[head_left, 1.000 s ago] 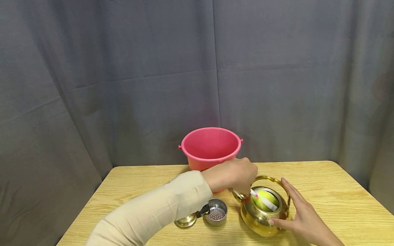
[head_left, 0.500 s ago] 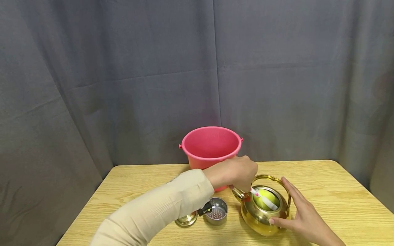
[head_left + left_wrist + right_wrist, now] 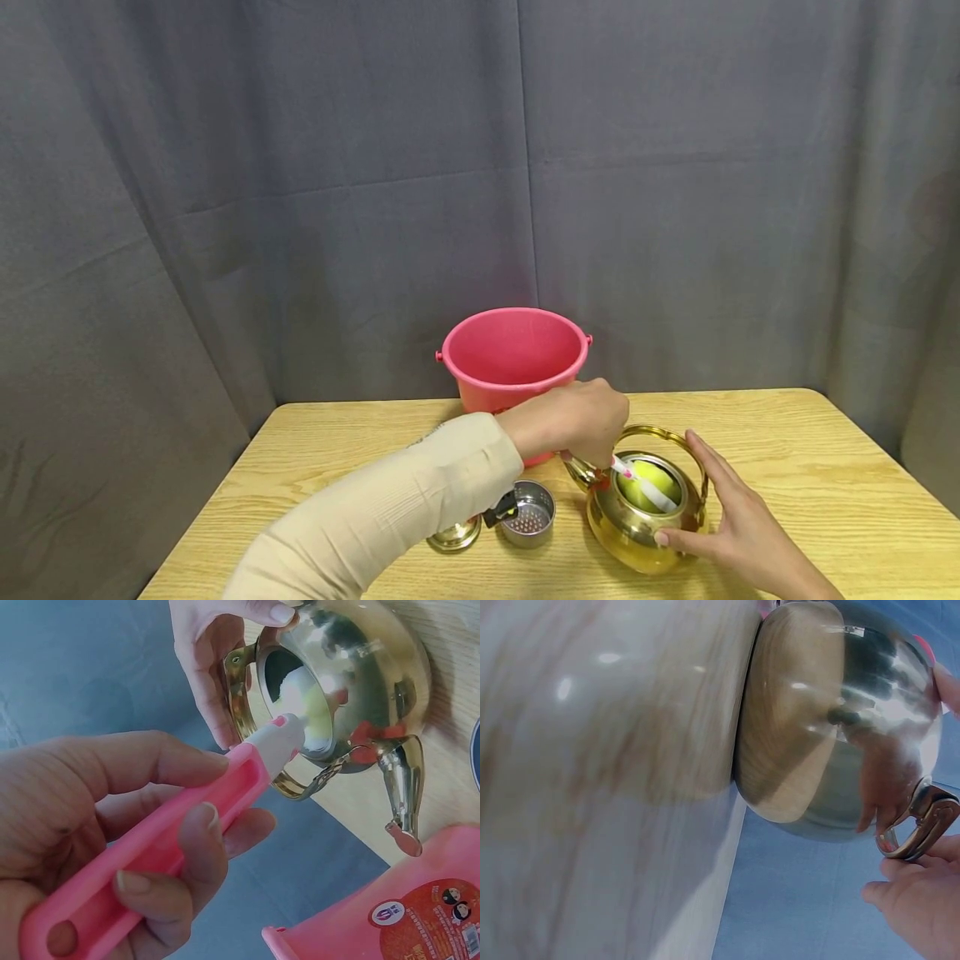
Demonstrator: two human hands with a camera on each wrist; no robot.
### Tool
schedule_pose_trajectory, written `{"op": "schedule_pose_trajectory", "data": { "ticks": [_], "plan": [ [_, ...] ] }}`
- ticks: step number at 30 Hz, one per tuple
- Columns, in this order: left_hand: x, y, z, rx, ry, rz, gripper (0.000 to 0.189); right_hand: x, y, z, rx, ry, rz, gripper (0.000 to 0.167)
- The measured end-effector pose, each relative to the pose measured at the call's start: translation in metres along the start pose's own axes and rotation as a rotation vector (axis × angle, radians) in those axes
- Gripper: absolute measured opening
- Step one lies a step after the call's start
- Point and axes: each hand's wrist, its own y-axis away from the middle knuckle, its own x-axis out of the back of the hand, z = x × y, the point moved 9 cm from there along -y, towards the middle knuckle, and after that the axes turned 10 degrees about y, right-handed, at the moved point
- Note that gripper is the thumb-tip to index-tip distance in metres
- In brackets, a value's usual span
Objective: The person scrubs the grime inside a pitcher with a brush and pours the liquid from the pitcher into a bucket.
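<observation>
Looks like scrubbing inside the kettle (image 3: 637, 546): left hand (image 3: 588, 421) grips the brush (image 3: 247, 765), right hand (image 3: 742, 521) spread, bracing it; next stroke likely needs kettle steady

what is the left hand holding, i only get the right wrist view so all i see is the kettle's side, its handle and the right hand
Observer: The left wrist view shows the left hand gripping a pink-handled tool.
Operator: ok and is the top open or covered
Observer: Open; the head view looks straight into the kettle through its uncovered top.
Operator: anything standing just left of it
Observer: Yes, in the head view a perforated metal cup stands to its left, apart from it.
</observation>
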Motion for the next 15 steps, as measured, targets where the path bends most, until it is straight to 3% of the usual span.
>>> {"op": "schedule_pose_trajectory", "data": {
  "ticks": [15],
  "plan": [
    [0.0037, 0.0015, -0.0027, -0.020, 0.056, 0.026, 0.032, -0.0024, -0.0029, -0.0002, -0.004, 0.004, -0.001, 0.119]
  ]
}}
